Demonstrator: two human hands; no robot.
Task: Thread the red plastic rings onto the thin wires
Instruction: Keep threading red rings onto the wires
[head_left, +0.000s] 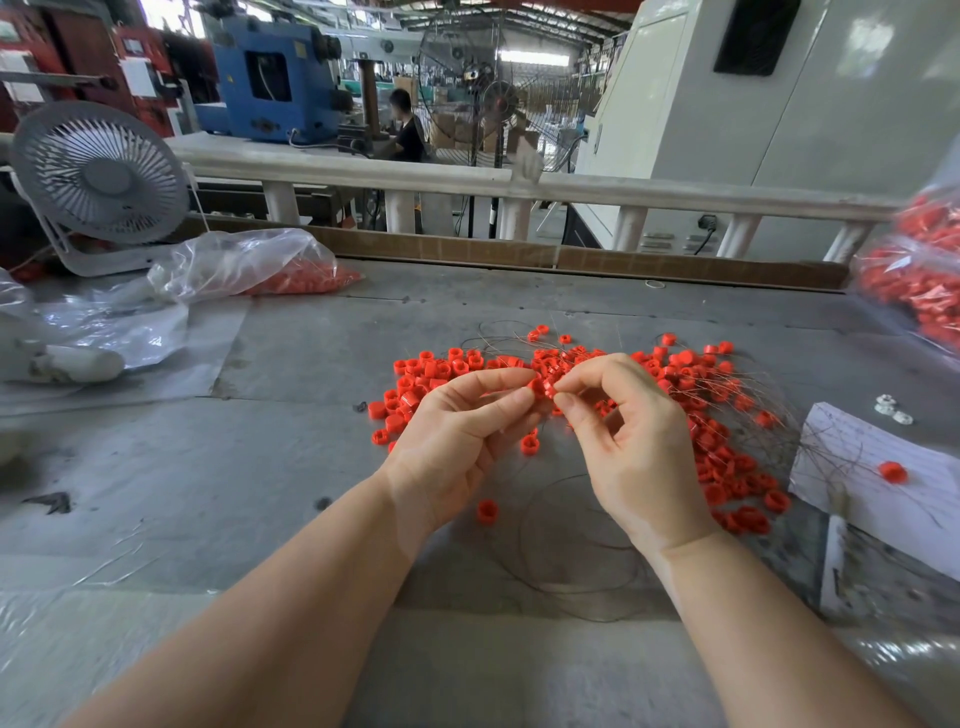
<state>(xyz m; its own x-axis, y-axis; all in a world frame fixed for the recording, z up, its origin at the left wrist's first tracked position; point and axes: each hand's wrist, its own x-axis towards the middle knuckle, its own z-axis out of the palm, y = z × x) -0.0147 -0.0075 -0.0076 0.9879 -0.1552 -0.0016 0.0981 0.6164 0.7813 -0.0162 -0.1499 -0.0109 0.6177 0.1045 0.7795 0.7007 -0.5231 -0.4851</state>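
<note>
Both hands meet above the middle of the grey, scuffed bench (322, 364). The left hand (452, 441) pinches a small red plastic ring (542, 387) between thumb and forefinger, its other fingers curled loosely underneath. The right hand (631, 447) touches the same ring from the other side, thumb and forefinger pressed together at its edge; whether a wire sits between them is too fine to tell. Beneath and beyond the hands lies a loose scatter of red plastic rings (691, 374), tangled with thin brownish wires (748, 410) that fan out to the right. A dark wire loop (524, 551) rests on the bench between the forearms. A clear plastic bag of red rings (249, 265) lies far left beside a grey desk fan (98, 174); another such bag (914, 291) sits at the right edge.
</note>
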